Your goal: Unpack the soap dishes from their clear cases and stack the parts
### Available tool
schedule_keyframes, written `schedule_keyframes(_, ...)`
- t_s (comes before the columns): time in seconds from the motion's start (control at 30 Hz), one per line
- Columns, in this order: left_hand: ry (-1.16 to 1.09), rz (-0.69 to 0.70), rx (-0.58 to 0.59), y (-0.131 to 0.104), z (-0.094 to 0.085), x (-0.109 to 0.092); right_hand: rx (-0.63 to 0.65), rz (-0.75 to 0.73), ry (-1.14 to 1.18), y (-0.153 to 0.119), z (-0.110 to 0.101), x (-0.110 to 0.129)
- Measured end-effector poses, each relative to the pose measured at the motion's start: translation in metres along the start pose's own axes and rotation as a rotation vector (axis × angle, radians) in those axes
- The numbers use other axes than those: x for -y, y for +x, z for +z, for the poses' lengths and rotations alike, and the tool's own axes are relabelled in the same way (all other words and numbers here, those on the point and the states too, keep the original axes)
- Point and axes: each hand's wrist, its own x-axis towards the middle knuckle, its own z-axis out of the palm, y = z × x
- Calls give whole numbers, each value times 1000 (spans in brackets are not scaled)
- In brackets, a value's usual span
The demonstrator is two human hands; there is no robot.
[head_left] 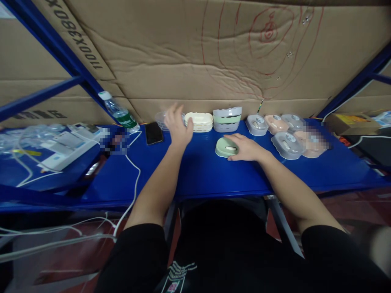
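A pale green oval plastic dish point(223, 146) sits on the blue table, with a small white piece visible on its top. My right hand point(246, 147) is closed round the right side of this dish. My left hand point(179, 127) is raised beside a stack of clear plastic lids point(161, 121), its fingers apart and slightly blurred; I see nothing in it. Just right of that hand is a stack of cream dishes point(200, 122). Next to them stand stacked dishes in lilac and green point(227, 119).
Several lidded boxes, grey point(287, 145) and peach point(274, 123), stand at the right. A dark phone point(154, 133), a water bottle point(120, 114) and a white cable point(136, 179) lie at the left. A cardboard wall point(171, 49) closes off the back.
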Motion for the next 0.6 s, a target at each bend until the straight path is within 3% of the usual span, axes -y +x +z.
schedule_keyframes(0.1,-185,295,226,-13,12,-25,-55,-4,46,3,-1,0)
schedule_keyframes(0.17,-312,390,339,-25,24,-38,-144,0,113,5,-1,1)
schedule_keyframes(0.27,-532,294,408,-43,46,-53,-323,29,263,8,-1,2)
schedule_keyframes(0.33,-735,228,506,-52,60,-60,-374,35,377,10,1,2)
schedule_keyframes(0.47,-1070,235,698,-55,71,-68,-273,-6,521,11,4,4)
schedule_keyframes(0.6,-1078,203,685,-50,68,-64,-259,-31,532,10,6,10)
